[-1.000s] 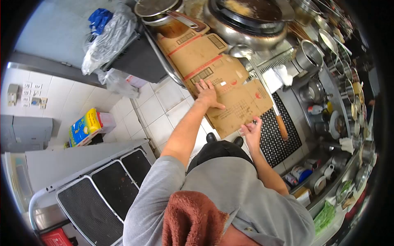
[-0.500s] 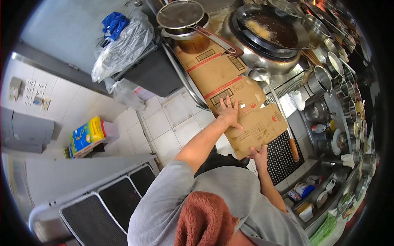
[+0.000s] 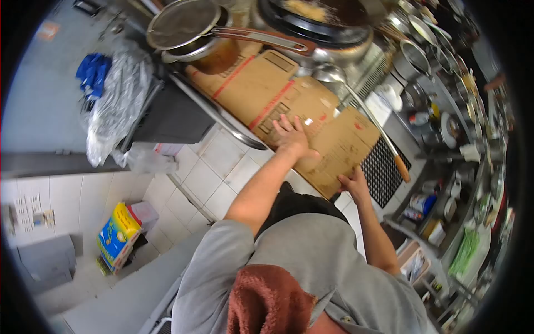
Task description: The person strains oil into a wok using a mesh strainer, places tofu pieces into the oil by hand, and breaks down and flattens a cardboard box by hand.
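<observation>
A flattened cardboard box [image 3: 317, 103] lies along the counter edge, its near flap reaching out toward my body. My left hand [image 3: 292, 139] rests on its upper face with fingers spread. At the flap's near right corner, my right hand [image 3: 355, 182] pinches the cardboard, thumb on top and the other fingers partly hidden. A long-handled ladle [image 3: 367, 106] lies just right of the cardboard, its wooden handle pointing toward me. On the far end of the cardboard stands a pot [image 3: 208, 60] with a mesh strainer [image 3: 183, 23] across its top.
A wok [image 3: 334, 14] with food frying in dark oil sits on the stove behind. Left of the counter is a dark bin [image 3: 172, 114] with plastic bags [image 3: 119, 100]. A black perforated mat [image 3: 385, 172] and shelves of kitchenware [image 3: 428, 203] are on the right.
The view has shifted, so the stove and bin appear further up and left. My left hand stays spread on the cardboard, and my right hand keeps its hold on the corner.
</observation>
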The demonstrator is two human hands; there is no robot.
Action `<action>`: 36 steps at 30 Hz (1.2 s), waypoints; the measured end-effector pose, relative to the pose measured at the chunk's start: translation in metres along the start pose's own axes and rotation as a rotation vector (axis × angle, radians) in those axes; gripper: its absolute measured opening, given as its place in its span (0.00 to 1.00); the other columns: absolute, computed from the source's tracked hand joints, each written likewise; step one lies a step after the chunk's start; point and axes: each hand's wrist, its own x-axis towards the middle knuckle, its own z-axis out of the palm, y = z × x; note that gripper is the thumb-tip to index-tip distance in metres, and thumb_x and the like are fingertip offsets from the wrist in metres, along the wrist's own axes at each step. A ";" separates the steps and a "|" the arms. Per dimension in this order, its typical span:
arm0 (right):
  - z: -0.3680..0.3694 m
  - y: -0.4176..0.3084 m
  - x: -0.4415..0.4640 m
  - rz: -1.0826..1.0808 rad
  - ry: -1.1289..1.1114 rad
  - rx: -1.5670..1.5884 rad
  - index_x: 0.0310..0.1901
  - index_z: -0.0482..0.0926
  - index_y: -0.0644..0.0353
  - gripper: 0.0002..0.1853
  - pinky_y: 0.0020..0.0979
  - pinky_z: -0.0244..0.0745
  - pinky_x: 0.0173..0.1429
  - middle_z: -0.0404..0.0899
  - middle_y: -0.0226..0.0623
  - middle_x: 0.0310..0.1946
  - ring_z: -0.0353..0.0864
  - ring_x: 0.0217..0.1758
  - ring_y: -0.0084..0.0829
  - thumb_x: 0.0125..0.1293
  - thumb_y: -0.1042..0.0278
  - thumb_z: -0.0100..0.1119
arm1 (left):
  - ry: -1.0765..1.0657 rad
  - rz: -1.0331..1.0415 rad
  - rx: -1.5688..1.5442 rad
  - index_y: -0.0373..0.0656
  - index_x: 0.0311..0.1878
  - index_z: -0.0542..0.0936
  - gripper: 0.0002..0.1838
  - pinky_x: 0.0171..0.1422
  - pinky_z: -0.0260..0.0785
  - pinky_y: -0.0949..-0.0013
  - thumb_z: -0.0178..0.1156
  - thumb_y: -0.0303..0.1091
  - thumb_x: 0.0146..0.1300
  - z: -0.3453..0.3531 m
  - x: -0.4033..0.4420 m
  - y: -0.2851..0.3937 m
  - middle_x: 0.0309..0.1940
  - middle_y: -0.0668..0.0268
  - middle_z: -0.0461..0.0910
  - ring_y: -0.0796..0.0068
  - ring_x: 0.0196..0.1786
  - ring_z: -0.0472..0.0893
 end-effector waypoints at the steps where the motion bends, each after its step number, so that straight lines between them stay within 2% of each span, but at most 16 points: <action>1: 0.005 -0.005 0.000 -0.008 0.008 0.007 0.66 0.57 0.63 0.32 0.25 0.80 0.25 0.79 0.43 0.45 0.82 0.28 0.29 0.62 0.78 0.60 | 0.003 0.012 0.010 0.24 0.73 0.36 0.75 0.75 0.23 0.35 0.62 0.77 0.42 -0.004 -0.001 -0.003 0.72 0.29 0.41 0.34 0.77 0.34; 8: 0.006 -0.010 0.018 0.181 0.022 -0.123 0.58 0.63 0.66 0.24 0.25 0.79 0.23 0.81 0.41 0.32 0.82 0.24 0.28 0.62 0.79 0.61 | -0.002 -0.016 0.068 0.22 0.72 0.35 0.79 0.75 0.24 0.36 0.62 0.80 0.38 0.000 0.016 -0.011 0.72 0.27 0.34 0.31 0.76 0.32; 10: 0.004 -0.013 0.016 0.144 0.002 -0.207 0.49 0.71 0.70 0.16 0.28 0.78 0.20 0.80 0.43 0.24 0.81 0.19 0.29 0.63 0.74 0.63 | 0.001 -0.007 0.075 0.22 0.72 0.34 0.79 0.76 0.24 0.36 0.62 0.80 0.38 0.001 0.017 -0.010 0.72 0.27 0.33 0.30 0.75 0.31; 12: -0.001 -0.024 0.012 0.187 -0.024 -0.314 0.43 0.73 0.70 0.13 0.28 0.76 0.19 0.80 0.42 0.22 0.81 0.19 0.28 0.63 0.71 0.64 | -0.029 -0.073 0.061 0.25 0.73 0.35 0.75 0.75 0.27 0.33 0.65 0.74 0.43 -0.005 0.013 -0.006 0.74 0.35 0.34 0.35 0.77 0.29; 16: -0.035 -0.026 0.011 0.157 0.055 -0.439 0.31 0.77 0.70 0.14 0.28 0.73 0.18 0.79 0.38 0.18 0.80 0.18 0.25 0.64 0.64 0.64 | 0.011 -0.132 -0.067 0.29 0.74 0.34 0.75 0.76 0.34 0.35 0.70 0.70 0.41 -0.002 0.014 -0.005 0.74 0.35 0.32 0.33 0.76 0.30; 18: -0.055 -0.027 0.008 -0.073 0.272 -0.489 0.33 0.78 0.68 0.10 0.29 0.73 0.22 0.80 0.40 0.19 0.80 0.18 0.26 0.62 0.68 0.65 | 0.031 -0.177 -0.060 0.32 0.75 0.33 0.75 0.76 0.41 0.38 0.74 0.65 0.40 0.001 0.015 -0.003 0.75 0.37 0.31 0.32 0.76 0.32; 22: -0.077 -0.044 0.022 -0.415 0.430 -0.652 0.33 0.77 0.68 0.07 0.36 0.76 0.34 0.81 0.47 0.25 0.83 0.28 0.42 0.57 0.75 0.65 | 0.008 -0.219 -0.049 0.36 0.75 0.34 0.73 0.77 0.42 0.42 0.75 0.62 0.41 0.004 0.026 0.003 0.75 0.38 0.31 0.31 0.76 0.33; 24: -0.088 -0.046 0.039 -0.778 0.387 -0.740 0.34 0.78 0.68 0.06 0.38 0.77 0.39 0.82 0.50 0.28 0.82 0.34 0.49 0.56 0.78 0.64 | 0.183 0.197 -0.044 0.38 0.76 0.37 0.73 0.78 0.42 0.47 0.71 0.69 0.38 0.023 0.034 0.007 0.72 0.29 0.32 0.24 0.73 0.40; 25: -0.091 -0.049 0.043 -0.780 0.359 -0.735 0.34 0.78 0.68 0.06 0.38 0.77 0.39 0.82 0.50 0.28 0.82 0.34 0.49 0.56 0.78 0.64 | 0.179 0.171 -0.053 0.38 0.76 0.37 0.73 0.78 0.42 0.47 0.71 0.69 0.38 0.021 0.020 0.024 0.72 0.29 0.32 0.24 0.73 0.40; 27: -0.091 -0.053 0.049 -0.723 0.226 -0.793 0.36 0.79 0.68 0.06 0.39 0.78 0.41 0.82 0.51 0.29 0.82 0.34 0.51 0.56 0.78 0.63 | 0.028 0.034 -0.070 0.48 0.77 0.41 0.67 0.71 0.51 0.31 0.76 0.57 0.42 0.008 -0.016 0.080 0.75 0.38 0.34 0.30 0.75 0.38; 30: -0.088 -0.053 0.055 -0.543 0.137 -0.669 0.39 0.79 0.68 0.09 0.40 0.78 0.40 0.82 0.55 0.30 0.83 0.34 0.51 0.57 0.76 0.64 | 0.045 -0.093 -0.173 0.49 0.77 0.44 0.61 0.66 0.57 0.29 0.74 0.53 0.48 0.023 -0.040 0.124 0.75 0.39 0.35 0.30 0.75 0.40; 31: -0.088 -0.052 0.057 -0.477 0.149 -0.586 0.40 0.79 0.68 0.10 0.41 0.78 0.40 0.82 0.56 0.31 0.84 0.34 0.51 0.57 0.75 0.65 | 0.042 -0.125 -0.191 0.49 0.77 0.44 0.61 0.66 0.57 0.29 0.74 0.53 0.48 0.031 -0.044 0.132 0.75 0.39 0.35 0.30 0.75 0.40; 32: -0.090 -0.045 0.064 -0.407 0.073 -0.510 0.44 0.72 0.68 0.12 0.29 0.77 0.28 0.83 0.45 0.30 0.84 0.28 0.29 0.62 0.74 0.63 | 0.102 -0.149 -0.185 0.49 0.77 0.45 0.59 0.70 0.56 0.37 0.72 0.54 0.50 0.037 -0.046 0.138 0.74 0.35 0.36 0.27 0.74 0.41; 33: -0.091 -0.039 0.071 -0.414 0.042 -0.511 0.44 0.72 0.68 0.12 0.29 0.77 0.28 0.83 0.45 0.30 0.84 0.28 0.29 0.62 0.74 0.63 | 0.163 -0.172 -0.176 0.48 0.77 0.46 0.56 0.73 0.56 0.45 0.69 0.55 0.52 0.042 -0.047 0.141 0.73 0.31 0.37 0.24 0.73 0.43; 35: -0.088 -0.039 0.073 -0.094 0.011 -0.075 0.45 0.66 0.66 0.16 0.24 0.76 0.24 0.81 0.42 0.27 0.82 0.26 0.25 0.63 0.74 0.64 | 0.191 -0.187 -0.163 0.49 0.77 0.47 0.53 0.71 0.58 0.43 0.66 0.56 0.56 0.052 -0.050 0.143 0.71 0.27 0.40 0.23 0.72 0.47; 36: -0.086 -0.037 0.075 -0.095 -0.008 -0.083 0.45 0.66 0.66 0.16 0.24 0.76 0.24 0.81 0.42 0.27 0.82 0.26 0.25 0.63 0.74 0.64 | 0.238 -0.174 -0.141 0.47 0.77 0.47 0.53 0.70 0.58 0.41 0.66 0.55 0.56 0.058 -0.049 0.144 0.69 0.24 0.44 0.22 0.70 0.51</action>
